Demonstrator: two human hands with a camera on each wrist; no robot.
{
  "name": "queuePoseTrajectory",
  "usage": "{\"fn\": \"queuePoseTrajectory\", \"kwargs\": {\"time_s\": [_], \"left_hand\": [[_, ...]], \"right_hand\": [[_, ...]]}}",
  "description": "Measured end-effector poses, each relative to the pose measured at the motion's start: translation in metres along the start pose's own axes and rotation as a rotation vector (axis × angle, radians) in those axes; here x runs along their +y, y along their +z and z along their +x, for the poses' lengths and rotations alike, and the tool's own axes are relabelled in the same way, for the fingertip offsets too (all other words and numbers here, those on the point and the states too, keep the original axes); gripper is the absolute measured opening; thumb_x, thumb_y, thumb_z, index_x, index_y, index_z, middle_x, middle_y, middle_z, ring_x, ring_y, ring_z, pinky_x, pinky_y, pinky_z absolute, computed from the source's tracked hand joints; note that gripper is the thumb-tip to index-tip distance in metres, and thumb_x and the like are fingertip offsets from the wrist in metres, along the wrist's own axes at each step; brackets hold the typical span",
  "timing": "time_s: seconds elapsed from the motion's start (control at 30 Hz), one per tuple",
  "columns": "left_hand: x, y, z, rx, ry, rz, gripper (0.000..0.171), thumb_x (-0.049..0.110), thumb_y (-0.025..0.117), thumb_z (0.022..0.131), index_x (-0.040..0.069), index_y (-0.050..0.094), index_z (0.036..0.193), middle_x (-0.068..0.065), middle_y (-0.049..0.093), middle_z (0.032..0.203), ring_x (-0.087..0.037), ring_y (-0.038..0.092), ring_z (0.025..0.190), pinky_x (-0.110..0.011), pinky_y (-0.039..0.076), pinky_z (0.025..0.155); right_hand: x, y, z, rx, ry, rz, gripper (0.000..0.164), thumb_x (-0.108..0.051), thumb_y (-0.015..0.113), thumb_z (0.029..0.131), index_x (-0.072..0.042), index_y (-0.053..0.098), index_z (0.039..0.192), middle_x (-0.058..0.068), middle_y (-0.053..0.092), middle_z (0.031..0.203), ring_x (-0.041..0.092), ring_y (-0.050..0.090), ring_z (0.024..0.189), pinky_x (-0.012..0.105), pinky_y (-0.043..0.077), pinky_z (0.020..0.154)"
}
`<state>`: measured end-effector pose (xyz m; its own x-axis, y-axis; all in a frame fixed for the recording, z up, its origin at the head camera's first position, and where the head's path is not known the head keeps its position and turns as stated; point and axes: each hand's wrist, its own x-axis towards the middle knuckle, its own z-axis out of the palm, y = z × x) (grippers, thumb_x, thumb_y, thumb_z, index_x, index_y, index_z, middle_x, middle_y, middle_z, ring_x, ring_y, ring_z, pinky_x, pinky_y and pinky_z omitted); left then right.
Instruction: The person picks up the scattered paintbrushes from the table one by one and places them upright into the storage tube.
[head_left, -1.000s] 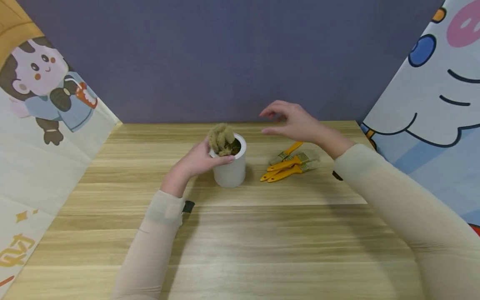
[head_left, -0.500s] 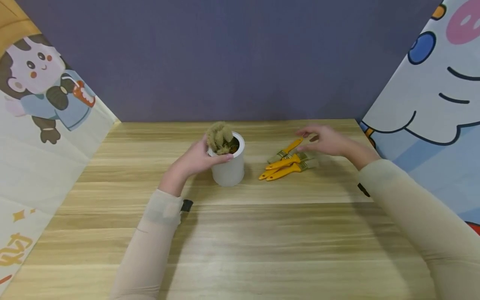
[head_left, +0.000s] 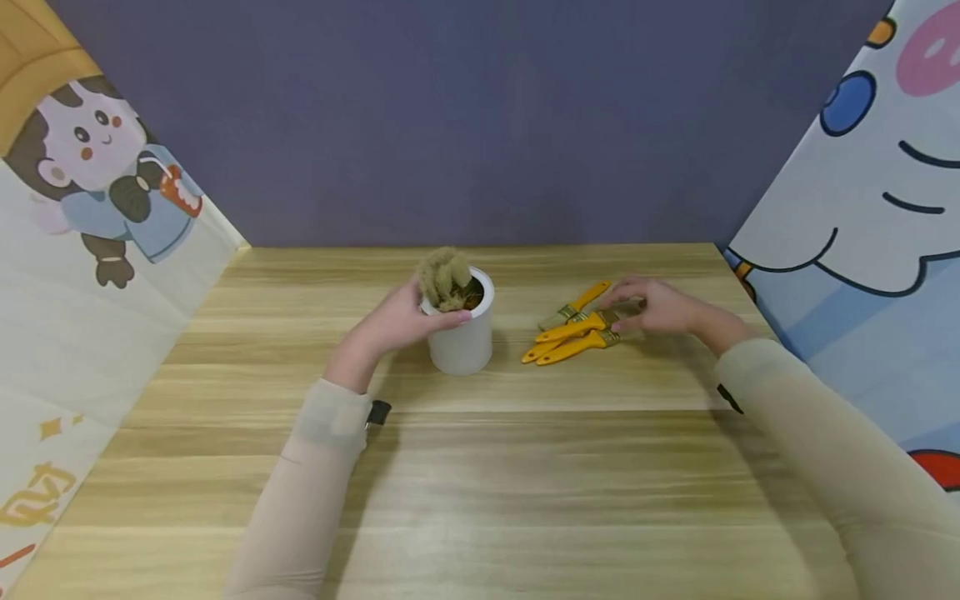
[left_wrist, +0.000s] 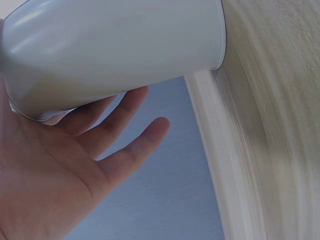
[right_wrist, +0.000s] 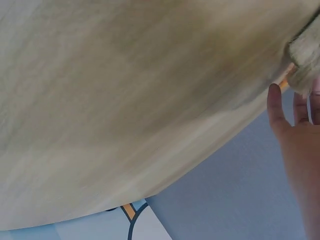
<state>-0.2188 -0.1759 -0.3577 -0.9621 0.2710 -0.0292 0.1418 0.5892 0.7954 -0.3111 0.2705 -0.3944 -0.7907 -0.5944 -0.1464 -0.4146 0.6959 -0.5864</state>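
Observation:
A white cylindrical pot (head_left: 461, 343) stands upright on the table, with tan paintbrush bristles (head_left: 444, 273) sticking out of its top. My left hand (head_left: 392, 318) grips the pot near its rim, thumb across the front and fingers behind. In the left wrist view the pot's smooth wall (left_wrist: 115, 45) lies against the fingers (left_wrist: 120, 117). To the right lie several yellow-handled paintbrushes (head_left: 573, 345) in a loose pile. My right hand (head_left: 660, 308) pinches a paintbrush at its bristle end, thumb in front. In the right wrist view bristles (right_wrist: 306, 50) show at the fingertips.
The wood-grain table (head_left: 480, 475) ends at a dark blue-grey wall (head_left: 480, 125). Cartoon-printed panels stand at the left (head_left: 82, 317) and right (head_left: 847, 242). One paintbrush (head_left: 588, 296) lies behind the others, handle toward the back right.
My right hand has come down and right from above the table behind the pot to the bristle ends of the paintbrush pile. The left hand keeps its grip on the pot.

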Motion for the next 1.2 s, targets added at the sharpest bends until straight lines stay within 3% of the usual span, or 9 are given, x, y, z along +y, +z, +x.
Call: {"fn": "queuePoseTrajectory", "kwargs": {"time_s": [0.23,0.63,0.8,1.0,1.13,1.2], "left_hand": [[0.001,0.0,0.001,0.0,0.005,0.005,0.108,0.062,0.084,0.085,0.038,0.022,0.169,-0.01,0.041,0.17,-0.039,0.036,0.159,-0.066,0.032,0.127],[0.002,0.0,0.0,0.007,0.001,0.009,0.108,0.061,0.083,0.086,0.037,0.019,0.17,-0.011,0.042,0.169,-0.038,0.037,0.159,-0.064,0.032,0.128],[0.001,0.0,0.0,0.004,0.009,0.009,0.108,0.061,0.083,0.086,0.039,0.017,0.17,-0.01,0.04,0.171,-0.038,0.035,0.16,-0.064,0.03,0.129],[0.0,0.001,0.0,-0.006,0.023,0.004,0.106,0.059,0.084,0.087,0.039,0.019,0.169,-0.008,0.039,0.171,-0.037,0.036,0.159,-0.065,0.032,0.128],[0.001,0.001,0.001,-0.002,0.036,0.004,0.105,0.058,0.084,0.087,0.036,0.022,0.169,-0.009,0.041,0.17,-0.037,0.036,0.159,-0.065,0.032,0.128],[0.001,0.001,0.001,0.003,0.035,0.007,0.105,0.057,0.084,0.087,0.033,0.023,0.169,-0.011,0.042,0.169,-0.038,0.037,0.159,-0.065,0.031,0.128]], "right_hand": [[0.006,0.003,0.004,-0.02,-0.057,-0.035,0.048,-0.021,0.083,0.095,-0.006,0.068,0.138,0.021,0.058,0.144,0.047,0.048,0.141,0.072,0.037,0.119],[0.009,0.003,0.008,-0.045,-0.039,-0.02,0.045,-0.019,0.082,0.095,-0.004,0.069,0.136,0.024,0.058,0.147,0.053,0.036,0.15,0.074,0.027,0.124],[0.008,0.001,0.004,-0.042,-0.035,-0.004,0.044,-0.018,0.081,0.096,-0.005,0.068,0.136,0.023,0.059,0.148,0.05,0.043,0.147,0.072,0.032,0.123],[0.002,-0.005,-0.003,-0.045,0.042,0.059,0.047,-0.029,0.083,0.095,-0.011,0.066,0.136,0.017,0.059,0.148,0.046,0.044,0.148,0.073,0.036,0.12],[-0.006,-0.014,-0.008,0.008,0.084,0.085,0.048,-0.034,0.084,0.094,-0.014,0.068,0.134,0.015,0.059,0.15,0.042,0.046,0.147,0.071,0.039,0.117],[-0.01,-0.018,-0.01,0.043,0.091,0.089,0.049,-0.035,0.083,0.094,-0.015,0.068,0.136,0.014,0.057,0.153,0.037,0.048,0.143,0.063,0.045,0.112]]}}
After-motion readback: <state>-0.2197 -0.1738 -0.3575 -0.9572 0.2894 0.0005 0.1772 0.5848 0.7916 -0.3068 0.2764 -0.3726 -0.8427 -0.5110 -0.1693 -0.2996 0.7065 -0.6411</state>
